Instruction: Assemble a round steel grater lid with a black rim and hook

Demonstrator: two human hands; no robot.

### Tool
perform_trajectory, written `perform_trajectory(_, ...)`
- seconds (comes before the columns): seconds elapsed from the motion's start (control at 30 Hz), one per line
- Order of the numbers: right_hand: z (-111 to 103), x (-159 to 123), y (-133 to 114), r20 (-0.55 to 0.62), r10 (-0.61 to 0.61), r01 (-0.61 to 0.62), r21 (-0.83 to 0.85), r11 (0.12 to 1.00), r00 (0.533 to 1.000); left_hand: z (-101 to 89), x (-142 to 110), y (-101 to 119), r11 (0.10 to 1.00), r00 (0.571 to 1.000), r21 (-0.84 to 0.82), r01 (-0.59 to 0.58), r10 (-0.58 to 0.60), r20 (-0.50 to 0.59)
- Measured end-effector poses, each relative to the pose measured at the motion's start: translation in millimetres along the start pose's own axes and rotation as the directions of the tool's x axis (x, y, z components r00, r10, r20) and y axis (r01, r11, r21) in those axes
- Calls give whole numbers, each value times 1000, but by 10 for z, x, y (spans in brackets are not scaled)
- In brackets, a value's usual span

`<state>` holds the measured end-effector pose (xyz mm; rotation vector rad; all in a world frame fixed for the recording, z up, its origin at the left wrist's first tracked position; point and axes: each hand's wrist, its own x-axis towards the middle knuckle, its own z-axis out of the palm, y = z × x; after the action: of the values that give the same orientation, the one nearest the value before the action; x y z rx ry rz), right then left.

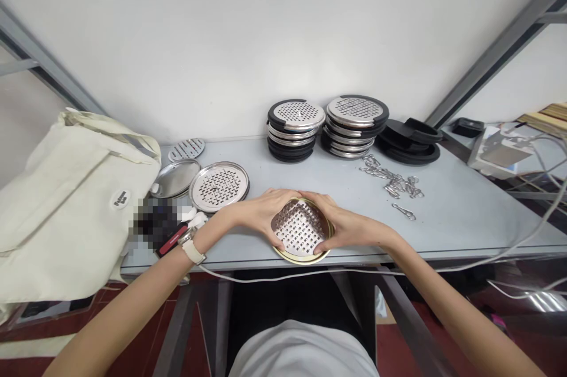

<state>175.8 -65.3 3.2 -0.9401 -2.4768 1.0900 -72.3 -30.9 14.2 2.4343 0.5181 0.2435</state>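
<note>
- Head view, hands: the left hand (264, 211) and the right hand (349, 224) curve around opposite sides of a gold-rimmed round piece (302, 230), both gripping it, thumbs at the near part of its rim, other fingers round the far sides
- The piece sits at the front of the tabletop (460, 220), its perforated silver face showing inside the rim; whether it rests on the surface or is raised slightly, I cannot tell
- Progress, as a judgement: work looks partway; two back stacks, the left stack (296, 132) and the right stack (357, 127), each have a black band around part of the top disc's rim, while no such band shows on the piece in hand
- Apparently left loose: black round parts (410, 143) beside the right stack, metal clips (392, 179) in a scatter, a perforated round plate (220, 185) and a shallow metal dish (178, 179) by the left forearm
- Edges: the gold rim comes close to the table's front edge, where a white cable (310, 272) runs across, so the near side is tight
- Room: bare surface shows between hands and stacks and right toward the clips; leftward the plate and cream bag (66, 217) crowd in
</note>
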Motion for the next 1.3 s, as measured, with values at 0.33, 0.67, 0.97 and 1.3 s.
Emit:
perform_trajectory(0.33,21,15,77,-16,26,-25,33,999,1000,71,29,45,999,997,39,25,-22,-77)
perform_trajectory(0.67,17,-11,103,-21,10,-9,57,998,1000,90,7,66,996,995,94,2,8,-104)
perform_trajectory(0.97,33,-30,67,-22,-52,52,5,999,998,121,3,73,993,990,113,24,-8,-139)
perform_trajectory(1.3,90,2,73,-78,-86,83,-45,996,993,150,-5,65,989,986,137,56,-33,-165)
